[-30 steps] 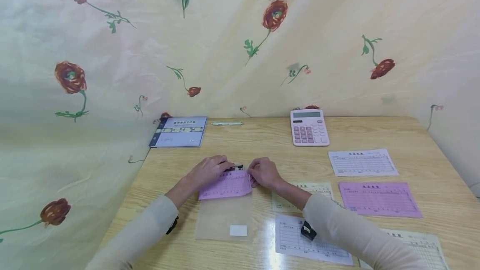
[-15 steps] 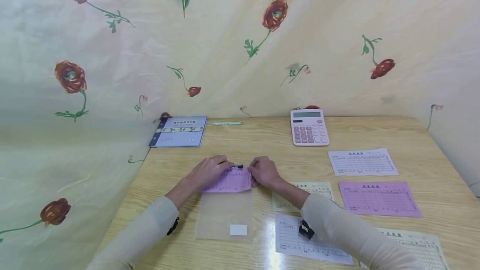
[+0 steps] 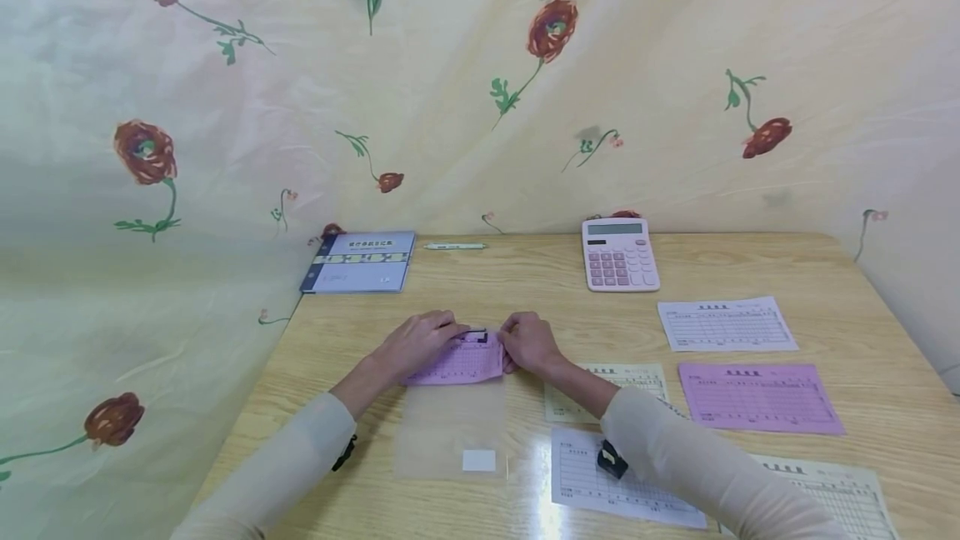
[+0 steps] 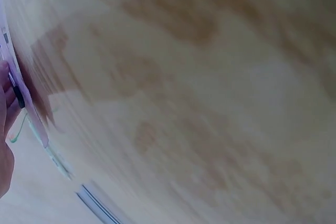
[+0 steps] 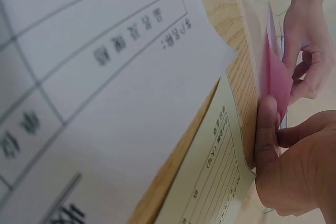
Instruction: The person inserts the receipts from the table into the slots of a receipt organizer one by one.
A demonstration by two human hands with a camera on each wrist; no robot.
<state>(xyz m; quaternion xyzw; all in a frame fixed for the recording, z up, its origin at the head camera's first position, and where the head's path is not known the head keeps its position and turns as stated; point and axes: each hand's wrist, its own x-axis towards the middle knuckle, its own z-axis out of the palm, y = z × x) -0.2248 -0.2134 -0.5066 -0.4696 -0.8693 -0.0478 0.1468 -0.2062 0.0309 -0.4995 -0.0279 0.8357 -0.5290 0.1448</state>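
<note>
A translucent file board (image 3: 442, 432) with a white label lies at the middle of the table, a dark clip (image 3: 482, 337) at its top. Over the board's upper part is a pink printed slip (image 3: 465, 363), its top edge at the clip. My left hand (image 3: 422, 344) pinches the clip from the left; the left wrist view catches its fingers (image 4: 7, 95) at the far left edge. With thumb and forefinger my right hand (image 3: 529, 345) pinches the slip's right edge. In the right wrist view the slip (image 5: 278, 80) bends up between both hands.
On the right lie several printed slips: white (image 3: 727, 325), pink (image 3: 761, 398), pale green (image 3: 832, 486), and others under my right forearm. A pink calculator (image 3: 620, 255), a pen (image 3: 454, 247) and a blue account book (image 3: 360, 263) sit along the back, before a flowered cloth.
The pink slip has slid up the board, away from me, and the clip now shows over its top edge. Both hands have stayed nearly in place.
</note>
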